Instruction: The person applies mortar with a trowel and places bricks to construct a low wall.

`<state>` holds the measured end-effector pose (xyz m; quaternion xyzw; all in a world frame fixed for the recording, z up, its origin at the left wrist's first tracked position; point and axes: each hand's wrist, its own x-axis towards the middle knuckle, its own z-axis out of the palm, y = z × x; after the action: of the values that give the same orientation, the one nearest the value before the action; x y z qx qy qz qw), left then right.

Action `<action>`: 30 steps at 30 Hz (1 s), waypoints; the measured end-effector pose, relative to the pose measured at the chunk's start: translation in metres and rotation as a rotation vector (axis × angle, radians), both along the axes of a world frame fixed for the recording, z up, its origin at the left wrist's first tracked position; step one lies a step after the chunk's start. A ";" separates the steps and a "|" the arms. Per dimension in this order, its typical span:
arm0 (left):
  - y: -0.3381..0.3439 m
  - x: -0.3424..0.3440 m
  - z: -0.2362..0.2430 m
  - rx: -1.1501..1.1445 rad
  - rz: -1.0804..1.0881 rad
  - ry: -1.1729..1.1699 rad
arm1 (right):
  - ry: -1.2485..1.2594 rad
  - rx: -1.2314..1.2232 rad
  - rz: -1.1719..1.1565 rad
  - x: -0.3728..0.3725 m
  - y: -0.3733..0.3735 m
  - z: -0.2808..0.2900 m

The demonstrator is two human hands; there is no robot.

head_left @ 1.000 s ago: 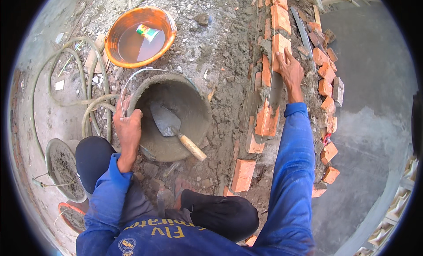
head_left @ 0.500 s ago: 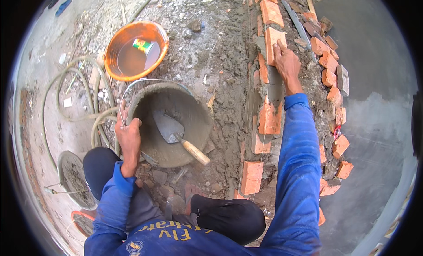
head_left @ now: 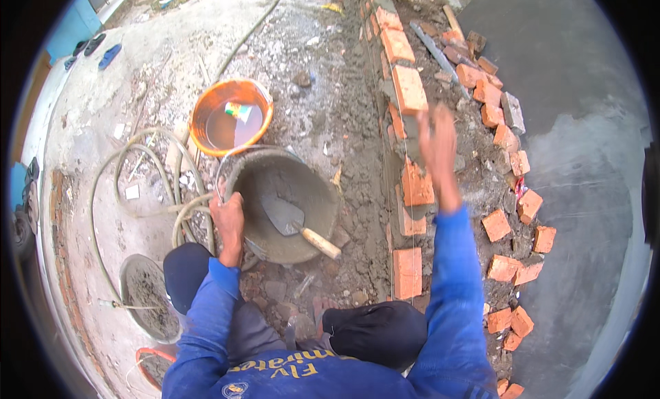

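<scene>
My left hand (head_left: 229, 219) is closed on the rim of a mortar-coated bucket (head_left: 317, 242), whose wire handle arches over its far side. Inside the bucket lies a trowel (head_left: 283, 215), its wooden grip sticking out over the near right rim. My right hand (head_left: 440, 145) is smeared by motion, but its fingers look stretched out and it holds nothing. Just beyond its fingertips, a pale orange brick (head_left: 410, 90) rests in the brick row along a taut string. Nearer to me in that row are an upright-looking brick (head_left: 416, 182) and another brick (head_left: 408, 272).
An orange bucket (head_left: 199, 127) of murky water with a packet in it stands beyond the mortar bucket. A coiled hose (head_left: 103, 186) and a second mortar bucket (head_left: 148, 296) lie left. Loose bricks (head_left: 496, 225) border a smooth grey floor (head_left: 584, 213) at right.
My right hand has let go of the pale brick and drawn back toward me. The brick stays in the row. My left hand still grips the bucket; the whole view has shifted.
</scene>
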<state>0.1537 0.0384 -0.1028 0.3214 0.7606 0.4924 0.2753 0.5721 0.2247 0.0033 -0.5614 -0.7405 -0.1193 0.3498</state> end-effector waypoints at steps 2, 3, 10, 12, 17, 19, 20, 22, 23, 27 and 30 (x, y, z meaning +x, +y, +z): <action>0.002 -0.001 0.003 0.045 -0.011 0.015 | 0.289 -0.468 0.095 -0.021 -0.093 -0.001; 0.001 0.004 0.000 0.076 -0.024 -0.007 | 0.469 -0.718 0.143 -0.032 -0.142 -0.008; -0.011 0.020 0.002 0.171 -0.233 -0.039 | -0.029 -0.871 0.246 -0.098 -0.252 -0.085; -0.016 0.039 0.012 0.240 -0.302 -0.100 | -0.162 -0.800 0.275 -0.115 -0.253 -0.120; -0.037 0.064 0.029 0.242 -0.454 -0.069 | -0.333 -0.618 0.331 -0.133 -0.265 -0.190; -0.039 0.058 0.025 0.264 -0.471 -0.133 | -0.136 -0.751 0.278 -0.133 -0.267 -0.180; -0.040 0.055 0.030 0.276 -0.478 -0.156 | -0.028 -0.832 0.250 -0.133 -0.273 -0.169; -0.042 0.053 0.048 0.284 -0.472 -0.220 | -0.057 -0.950 0.300 -0.118 -0.267 -0.120; -0.041 0.059 0.065 0.214 -0.467 -0.216 | -0.078 -1.003 0.321 -0.107 -0.258 -0.089; -0.034 0.086 0.138 0.255 -0.518 -0.073 | -0.190 -0.556 0.291 -0.086 -0.232 -0.020; -0.032 0.106 0.197 0.405 -0.628 -0.016 | -0.247 -0.511 0.204 -0.089 -0.216 0.003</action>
<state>0.2597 0.0066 0.0940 0.5832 0.5100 0.5267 0.3498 0.4833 0.0084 0.0058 -0.5349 -0.8361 0.0391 0.1147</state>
